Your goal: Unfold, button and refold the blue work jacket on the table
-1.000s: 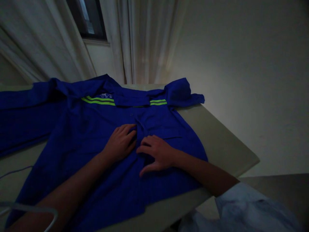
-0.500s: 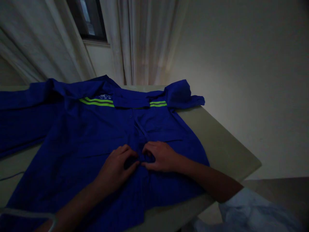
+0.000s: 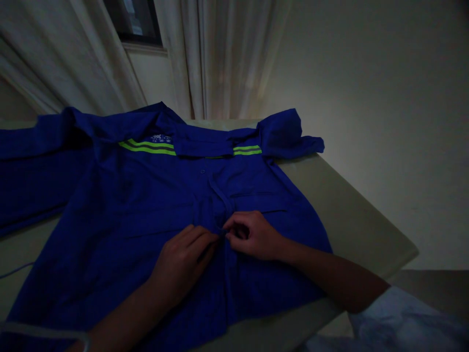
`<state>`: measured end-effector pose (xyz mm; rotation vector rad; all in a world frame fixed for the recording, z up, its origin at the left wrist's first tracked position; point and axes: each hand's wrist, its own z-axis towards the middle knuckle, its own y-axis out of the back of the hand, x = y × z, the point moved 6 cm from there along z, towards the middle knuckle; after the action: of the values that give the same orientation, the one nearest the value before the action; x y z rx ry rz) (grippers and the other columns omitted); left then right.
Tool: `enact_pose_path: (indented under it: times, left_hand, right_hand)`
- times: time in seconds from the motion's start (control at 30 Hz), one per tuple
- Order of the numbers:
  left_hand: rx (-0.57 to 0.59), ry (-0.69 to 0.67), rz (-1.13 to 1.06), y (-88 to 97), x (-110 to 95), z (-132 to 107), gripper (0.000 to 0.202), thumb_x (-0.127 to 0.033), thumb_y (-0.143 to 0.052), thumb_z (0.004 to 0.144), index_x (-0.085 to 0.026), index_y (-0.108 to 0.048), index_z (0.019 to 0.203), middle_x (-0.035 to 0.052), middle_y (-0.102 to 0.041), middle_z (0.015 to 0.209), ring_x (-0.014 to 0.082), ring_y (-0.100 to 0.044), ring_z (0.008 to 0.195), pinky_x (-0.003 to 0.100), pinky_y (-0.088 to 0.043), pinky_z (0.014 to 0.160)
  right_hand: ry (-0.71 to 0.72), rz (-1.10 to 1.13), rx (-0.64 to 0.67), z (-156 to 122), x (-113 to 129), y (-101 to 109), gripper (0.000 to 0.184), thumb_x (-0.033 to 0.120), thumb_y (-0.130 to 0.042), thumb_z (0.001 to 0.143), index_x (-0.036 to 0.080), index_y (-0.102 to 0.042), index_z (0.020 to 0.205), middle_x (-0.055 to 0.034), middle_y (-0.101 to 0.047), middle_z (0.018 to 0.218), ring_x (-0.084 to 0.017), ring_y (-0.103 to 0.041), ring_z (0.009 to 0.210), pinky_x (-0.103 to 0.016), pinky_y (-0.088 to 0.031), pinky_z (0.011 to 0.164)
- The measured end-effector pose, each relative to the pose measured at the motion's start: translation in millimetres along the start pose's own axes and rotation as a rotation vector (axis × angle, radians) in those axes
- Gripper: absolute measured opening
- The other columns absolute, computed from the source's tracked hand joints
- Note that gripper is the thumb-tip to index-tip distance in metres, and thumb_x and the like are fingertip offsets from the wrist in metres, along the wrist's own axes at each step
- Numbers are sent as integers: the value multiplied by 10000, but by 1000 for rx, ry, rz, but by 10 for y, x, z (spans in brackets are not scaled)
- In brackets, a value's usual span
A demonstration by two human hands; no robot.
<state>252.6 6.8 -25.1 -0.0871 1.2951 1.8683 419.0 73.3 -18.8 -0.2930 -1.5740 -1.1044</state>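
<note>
Left hand (image 3: pixel 185 259) and right hand (image 3: pixel 256 234) pinch the blue shirt (image 3: pixel 146 195), collar (image 3: pixel 205 148) at twelve o'clock. Likely soft, light; hold the front edge (image 3: pixel 227 288).

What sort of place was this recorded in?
Probably a room indoors, perhaps in a home: long pale curtains hang beside a window, and a table stands by a plain wall.

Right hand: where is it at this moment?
In the head view, the right hand is just right of centre, below mid-height, with its fingertips at the front edge of the blue garment, beside the left hand.
</note>
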Motion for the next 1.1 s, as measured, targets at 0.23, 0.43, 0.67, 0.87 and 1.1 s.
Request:
enact_pose_path:
  times: [0.23,0.43,0.67,0.87,1.1]
  left_hand:
    - [-49,-50,125,53,-91,0,92,-174,-560,1059,-201,-630,1113,5,-711,960,174,-640,804,323,-506,762]
    - [0,-72,209,1,-108,-22,241,-145,-558,1052,-176,-618,1284,30,-705,978,190,-648,828,331,-513,757]
    - [-11,-294,464,45,-281,-78,282,-43,-583,992,-30,-634,1269,121,-745,1056,239,-664,869,392,-535,828]
    - [-57,-386,607,177,-420,-16,217,-26,-554,992,-27,-671,1174,93,-753,898,204,-664,728,356,-522,650]
    - [17,-388,670,135,-408,17,302,0,-422,1023,-83,-695,1123,68,-750,855,180,-648,675,332,-505,597]
  right_hand:
    - [-100,187,152,13,-78,-36,186,269,-663,907,153,-786,986,9,-681,723,-101,-549,604,-202,-419,576]
    - [-60,109,118,31,-40,-14,160,231,-688,882,150,-784,981,64,-535,615,-80,-465,554,-190,-352,534]
    - [-20,109,98,26,18,-25,98,228,-745,870,152,-753,930,48,-618,703,-69,-480,574,-187,-387,565]
    - [13,62,102,23,27,-30,120,273,-764,902,163,-741,942,37,-641,735,-80,-512,603,-192,-403,584]
    - [145,-66,51,4,53,-30,77,245,-738,939,168,-729,940,8,-669,770,-114,-583,664,-221,-443,630]
